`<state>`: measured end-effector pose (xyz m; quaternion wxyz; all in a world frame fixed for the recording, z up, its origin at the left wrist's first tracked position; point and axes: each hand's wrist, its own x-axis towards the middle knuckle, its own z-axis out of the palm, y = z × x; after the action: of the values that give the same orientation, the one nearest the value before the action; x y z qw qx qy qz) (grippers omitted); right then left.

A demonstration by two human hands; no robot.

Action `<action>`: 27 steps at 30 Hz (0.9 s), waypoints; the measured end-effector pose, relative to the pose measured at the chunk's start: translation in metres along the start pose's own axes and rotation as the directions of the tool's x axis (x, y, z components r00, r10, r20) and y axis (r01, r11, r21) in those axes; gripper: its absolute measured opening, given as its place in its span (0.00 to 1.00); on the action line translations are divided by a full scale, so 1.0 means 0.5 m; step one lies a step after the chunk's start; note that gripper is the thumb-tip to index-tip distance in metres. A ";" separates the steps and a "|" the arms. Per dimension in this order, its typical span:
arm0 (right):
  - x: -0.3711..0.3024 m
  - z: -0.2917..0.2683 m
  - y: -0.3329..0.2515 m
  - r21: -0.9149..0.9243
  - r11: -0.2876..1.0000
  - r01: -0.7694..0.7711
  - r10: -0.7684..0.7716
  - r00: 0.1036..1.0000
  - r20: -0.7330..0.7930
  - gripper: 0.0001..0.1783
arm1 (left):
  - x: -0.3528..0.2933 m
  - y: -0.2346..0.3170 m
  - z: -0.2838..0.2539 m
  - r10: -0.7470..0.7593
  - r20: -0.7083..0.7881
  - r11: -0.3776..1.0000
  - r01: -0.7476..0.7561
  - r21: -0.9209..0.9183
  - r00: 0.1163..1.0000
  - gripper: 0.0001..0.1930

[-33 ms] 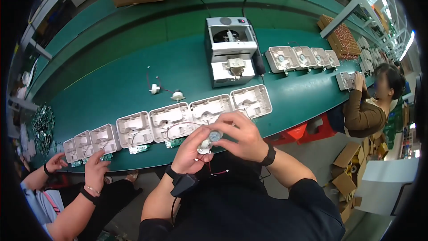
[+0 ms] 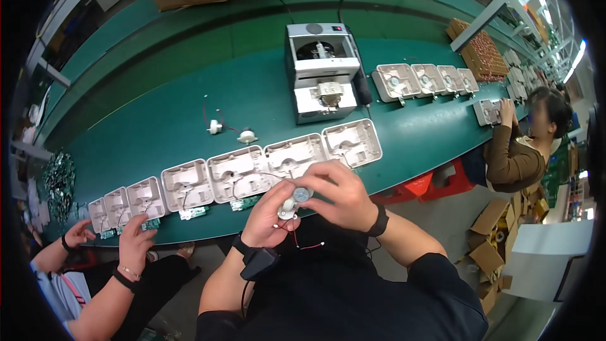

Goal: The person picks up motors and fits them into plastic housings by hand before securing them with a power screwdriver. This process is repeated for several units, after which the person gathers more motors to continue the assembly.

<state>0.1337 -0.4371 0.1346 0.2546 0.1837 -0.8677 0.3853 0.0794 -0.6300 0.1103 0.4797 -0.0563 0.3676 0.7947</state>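
Observation:
Close to my body, above the table's front edge, both hands are at a small white part with a round grey face point(image 2: 302, 194). My left hand point(image 2: 265, 220) is closed on its white body from the left and below. At its right side, the bent fingers and thumb of my right hand point(image 2: 346, 199) pinch the rim of the grey face. Thin red and black wires point(image 2: 297, 238) hang from the part, ending in a small white connector. Directly beyond my hands, an open white plastic housing point(image 2: 295, 151) stands in a row of similar ones; my fingers cover its near edge.
A grey and black bench machine point(image 2: 323, 76) stands behind the row. Two wired white parts point(image 2: 247, 136) lie left of it. Green circuit boards point(image 2: 193, 213) sit along the front edge. A co-worker's hands point(image 2: 134, 240) are at left; another person point(image 2: 521, 145) sits at right beside more housings point(image 2: 396, 83).
The surroundings have shifted slightly left in the picture. Both hands keep nearly the same grip on the small white part.

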 end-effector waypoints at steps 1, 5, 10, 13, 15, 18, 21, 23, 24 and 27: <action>-0.011 -0.002 -0.002 -0.012 1.000 -0.014 0.014 1.000 -0.002 0.29 | 0.003 -0.006 0.002 -0.005 0.010 1.000 0.005 -0.011 1.000 0.12; -0.039 -0.012 -0.008 -0.074 0.997 -0.025 0.023 0.999 -0.031 0.30 | 0.009 -0.020 0.012 -0.028 -0.051 0.993 0.034 0.116 0.998 0.10; -0.047 -0.046 -0.031 -0.105 0.986 -0.129 0.135 0.990 0.045 0.22 | 0.014 -0.028 0.021 -0.093 -0.038 0.961 0.099 0.256 0.995 0.10; -0.057 -0.058 -0.035 -0.138 0.986 -0.088 0.096 0.994 0.051 0.22 | 0.006 -0.021 0.037 -0.087 0.023 0.954 0.077 0.291 0.996 0.10; -0.064 -0.063 -0.033 -0.133 0.990 -0.040 0.039 0.999 -0.008 0.22 | -0.001 -0.022 0.032 -0.078 0.053 0.955 0.060 0.290 0.996 0.11; -0.064 -0.091 -0.003 -0.128 0.979 -0.158 0.146 0.984 -0.101 0.21 | 0.004 -0.016 0.030 -0.089 0.106 0.955 0.055 0.290 0.990 0.12; -0.064 -0.128 0.055 -0.192 0.935 -0.297 0.274 0.952 -0.138 0.19 | -0.020 0.005 0.055 -0.227 0.136 0.934 0.177 0.309 0.964 0.17; -0.060 -0.135 0.098 -0.253 0.920 -0.300 0.283 0.954 -0.102 0.19 | -0.025 -0.003 0.045 -0.230 0.148 0.941 0.181 0.286 0.962 0.20; -0.057 -0.136 0.114 -0.274 0.927 -0.257 0.254 0.966 -0.048 0.19 | -0.026 -0.010 0.036 -0.237 0.162 0.946 0.189 0.262 0.958 0.22; -0.048 -0.132 0.142 -0.306 0.938 -0.165 0.194 0.979 0.067 0.19 | -0.029 -0.011 0.017 -0.234 0.197 0.961 0.195 0.196 0.952 0.27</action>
<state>0.1363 -0.3389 0.1178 0.2010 0.0816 -0.9404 0.2621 0.0938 -0.6335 0.1200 0.6040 0.0336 0.3723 0.7039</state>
